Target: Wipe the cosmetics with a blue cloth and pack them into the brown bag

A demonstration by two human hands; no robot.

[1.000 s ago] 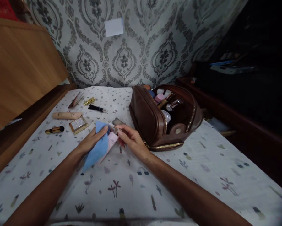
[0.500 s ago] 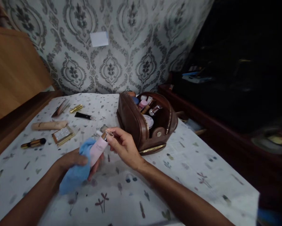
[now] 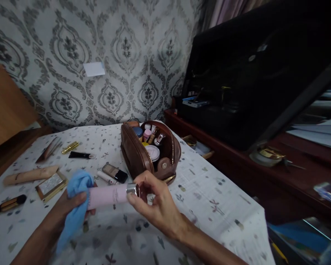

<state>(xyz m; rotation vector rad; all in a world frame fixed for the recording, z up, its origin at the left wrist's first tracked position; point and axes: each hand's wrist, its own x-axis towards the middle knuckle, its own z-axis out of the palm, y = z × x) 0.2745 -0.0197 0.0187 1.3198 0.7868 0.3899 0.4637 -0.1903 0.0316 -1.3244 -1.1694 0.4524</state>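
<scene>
A pink cosmetic tube (image 3: 107,196) with a silver cap lies sideways between my two hands, above the table. My right hand (image 3: 157,202) pinches the capped end between thumb and fingers. A light blue cloth (image 3: 78,198) is bunched around the tube's other end, and my left hand (image 3: 74,204) grips both through it. Just behind the tube, a foundation bottle (image 3: 115,172) with a black cap and a slim white tube (image 3: 107,177) rest on the tablecloth. Beyond my right hand stands an unzipped brown cosmetic bag (image 3: 138,154) holding several jars and small bottles.
Left on the patterned tablecloth (image 3: 209,191) lie a glittery compact (image 3: 51,186), a makeup brush (image 3: 7,205), a beige tube (image 3: 31,175), a black tube (image 3: 81,155) and a gold lipstick tube (image 3: 69,147). A dark red cabinet (image 3: 237,169) borders the right side.
The tube has turned from slanting upward to nearly level, still held by both hands. My view has shifted right, and the foundation bottle behind the tube now shows.
</scene>
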